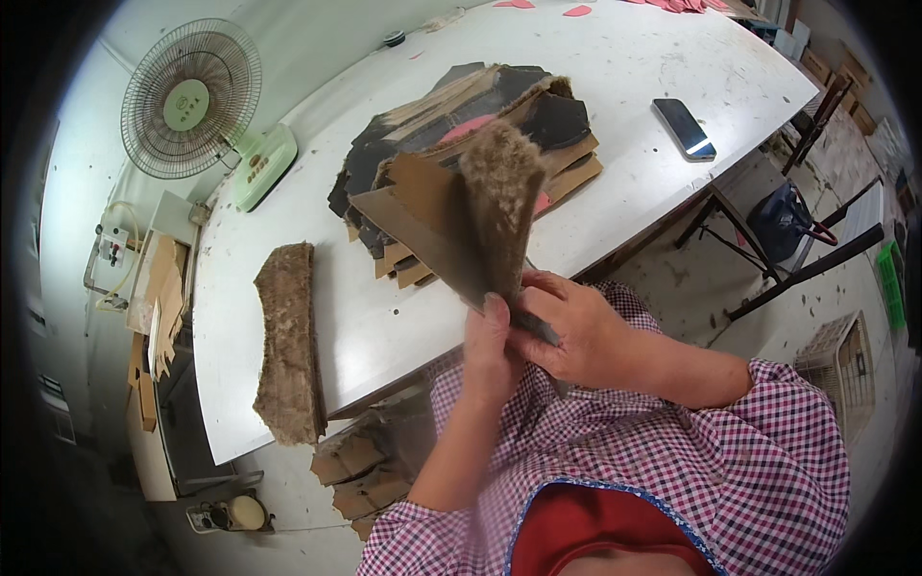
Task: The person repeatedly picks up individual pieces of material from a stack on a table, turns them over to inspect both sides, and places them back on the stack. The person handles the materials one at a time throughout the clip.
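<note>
Head view: both hands meet just off the near edge of the white table — the left hand and right hand pinch a brown fur-lined piece (held upright) by its lower tip. Behind it sits a stack of cut pieces; a fur strip lies toward the left edge, bare tabletop between.

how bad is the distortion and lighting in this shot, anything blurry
Head view: strong fisheye, the white table edges bow and the corners go black; lighting is soft and even, with faint shadow under the stack of cut pieces; the furry piece held by the left hand and right hand looks slightly soft.
</note>
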